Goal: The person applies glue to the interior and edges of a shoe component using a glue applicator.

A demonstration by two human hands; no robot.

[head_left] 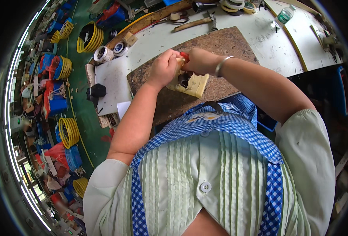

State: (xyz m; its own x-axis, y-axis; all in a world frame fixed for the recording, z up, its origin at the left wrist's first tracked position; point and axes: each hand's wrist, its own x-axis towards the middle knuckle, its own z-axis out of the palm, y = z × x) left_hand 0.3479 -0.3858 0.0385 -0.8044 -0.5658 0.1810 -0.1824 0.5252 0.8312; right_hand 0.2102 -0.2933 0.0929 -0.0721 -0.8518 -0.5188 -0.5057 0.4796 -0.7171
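My left hand (164, 67) is closed on the upper end of a pale yellow piece (198, 85) with a dark, curved part in its middle. My right hand (203, 61) is wrapped round a red-handled tool (185, 56), held against the same end of the piece. The tool's working end is hidden, so I cannot tell its kind. Both hands are close together over a speckled brown board (231, 45), and the lower end of the yellow piece is tilted toward my apron.
At the table's far side are a hammer (195, 23), scissors (176, 19) and rolls of tape (233, 4). Two spools (120, 48) sit at the left edge near a dark bundle (98, 91). A clear bottle (285, 16) is at the far right. Yellow baskets (68, 133) line the floor leftward.
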